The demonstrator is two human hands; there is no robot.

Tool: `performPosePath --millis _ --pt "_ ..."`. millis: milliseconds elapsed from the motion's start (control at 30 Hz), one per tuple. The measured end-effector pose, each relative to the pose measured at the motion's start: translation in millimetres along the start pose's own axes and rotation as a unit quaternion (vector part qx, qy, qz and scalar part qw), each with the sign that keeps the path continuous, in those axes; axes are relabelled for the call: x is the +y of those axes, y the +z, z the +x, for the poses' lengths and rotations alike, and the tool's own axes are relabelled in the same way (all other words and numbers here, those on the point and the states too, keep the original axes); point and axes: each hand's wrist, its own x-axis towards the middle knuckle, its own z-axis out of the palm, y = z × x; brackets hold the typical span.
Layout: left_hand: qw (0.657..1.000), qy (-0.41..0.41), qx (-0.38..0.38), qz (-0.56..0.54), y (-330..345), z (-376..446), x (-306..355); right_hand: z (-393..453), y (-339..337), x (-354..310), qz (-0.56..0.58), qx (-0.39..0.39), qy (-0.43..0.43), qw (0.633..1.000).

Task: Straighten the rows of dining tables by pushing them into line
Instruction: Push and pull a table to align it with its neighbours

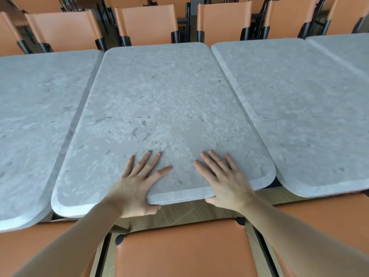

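Both hands lie on the near edge of the middle grey marble-patterned rectangular desk with rounded corners [159, 108]. The left hand [137, 186] has its grip wide open: four fingers spread flat on the top, the thumb hooked down over the near edge. The right hand [225, 180] is the same, fingers straight and splayed on the surface, thumb wrapped under the rim nearer the desk's near right corner. Neither grip holds anything loose; each only presses on the slab and its edge.

This middle desk sits between a matching grey desk on the left [36, 116] and another on the right [299, 108], with narrow gaps along both long edges. Its near edge lies further from the camera than its neighbours' near edges. A fourth grey top [347, 48] shows at the far right.

Directly below the arms, an orange leather chair with black frame caps [183, 250] stands close against the near edge. A row of orange chair backs [147, 23] lines the far edge.
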Motion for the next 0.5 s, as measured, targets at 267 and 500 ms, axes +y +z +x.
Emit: performPosePath --millis 267,500 --pt "0.99 -0.134 0.035 -0.019 12.6 -14.2 29.9 -2.4 4.9 -6.2 -0.019 -0.002 0.044 0.999" --pt "0.982 -0.177 0.063 0.017 20.9 -15.3 43.7 -4.9 1.3 -18.0 -0.028 -0.001 0.074 0.997"
